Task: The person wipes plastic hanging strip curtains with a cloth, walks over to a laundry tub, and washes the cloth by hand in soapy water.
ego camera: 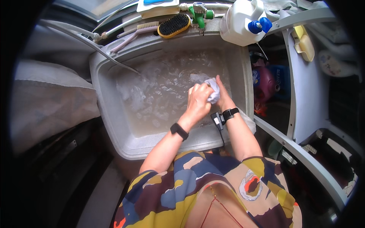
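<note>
A wet, pale lavender cloth (pixel 214 94) is bunched between my two hands over the right part of a grey utility sink (pixel 114 134). My left hand (pixel 199 98) is closed around its left side, knuckles up. Against its right side lies my right hand (pixel 223 92), thumb pointing away from me; its other fingers are hidden behind the cloth. A further pale part of the cloth (pixel 199 77) trails toward the murky, sudsy water (pixel 168 97) that fills the basin.
Along the back rim are a pink-handled brush (pixel 134 37), an oval black-bristled brush (pixel 174 26), a green tap (pixel 198 15) and a white jug with blue caps (pixel 242 25). A metal hose (pixel 114 60) runs into the water. A metal frame (pixel 299 154) stands at right.
</note>
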A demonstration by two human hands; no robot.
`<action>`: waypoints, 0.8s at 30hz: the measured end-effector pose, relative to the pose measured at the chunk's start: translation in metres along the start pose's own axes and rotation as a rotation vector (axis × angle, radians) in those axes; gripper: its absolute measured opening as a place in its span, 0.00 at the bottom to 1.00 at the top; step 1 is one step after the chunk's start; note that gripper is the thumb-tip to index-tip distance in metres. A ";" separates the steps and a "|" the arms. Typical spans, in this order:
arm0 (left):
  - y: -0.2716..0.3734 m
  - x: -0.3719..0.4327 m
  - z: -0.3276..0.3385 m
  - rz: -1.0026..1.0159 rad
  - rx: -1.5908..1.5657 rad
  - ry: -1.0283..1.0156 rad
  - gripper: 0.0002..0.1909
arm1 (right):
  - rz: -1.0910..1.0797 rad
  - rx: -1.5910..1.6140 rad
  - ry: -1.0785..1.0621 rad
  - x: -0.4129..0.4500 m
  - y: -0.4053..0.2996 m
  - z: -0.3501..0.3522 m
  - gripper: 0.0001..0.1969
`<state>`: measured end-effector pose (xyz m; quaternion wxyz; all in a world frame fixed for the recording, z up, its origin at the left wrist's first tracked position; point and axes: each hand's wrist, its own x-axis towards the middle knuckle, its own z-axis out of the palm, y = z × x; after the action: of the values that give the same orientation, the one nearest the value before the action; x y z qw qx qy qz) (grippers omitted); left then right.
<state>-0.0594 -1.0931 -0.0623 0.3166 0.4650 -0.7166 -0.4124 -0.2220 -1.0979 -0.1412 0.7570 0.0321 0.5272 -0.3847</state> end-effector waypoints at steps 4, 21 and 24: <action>0.013 -0.015 0.001 -0.038 -0.191 0.114 0.24 | -0.184 0.027 0.016 -0.001 0.002 0.023 0.21; -0.170 0.009 0.005 -0.845 -0.946 0.216 0.22 | -0.411 -0.025 0.045 -0.026 0.009 0.042 0.17; -0.168 -0.003 0.025 -0.741 -0.380 0.262 0.28 | -0.215 -0.426 0.368 -0.021 0.005 0.020 0.27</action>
<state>-0.0109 -1.1211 -0.2224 0.3156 0.6726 -0.3662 -0.5602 -0.2065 -1.0917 -0.1169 0.5934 -0.1144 0.7246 -0.3313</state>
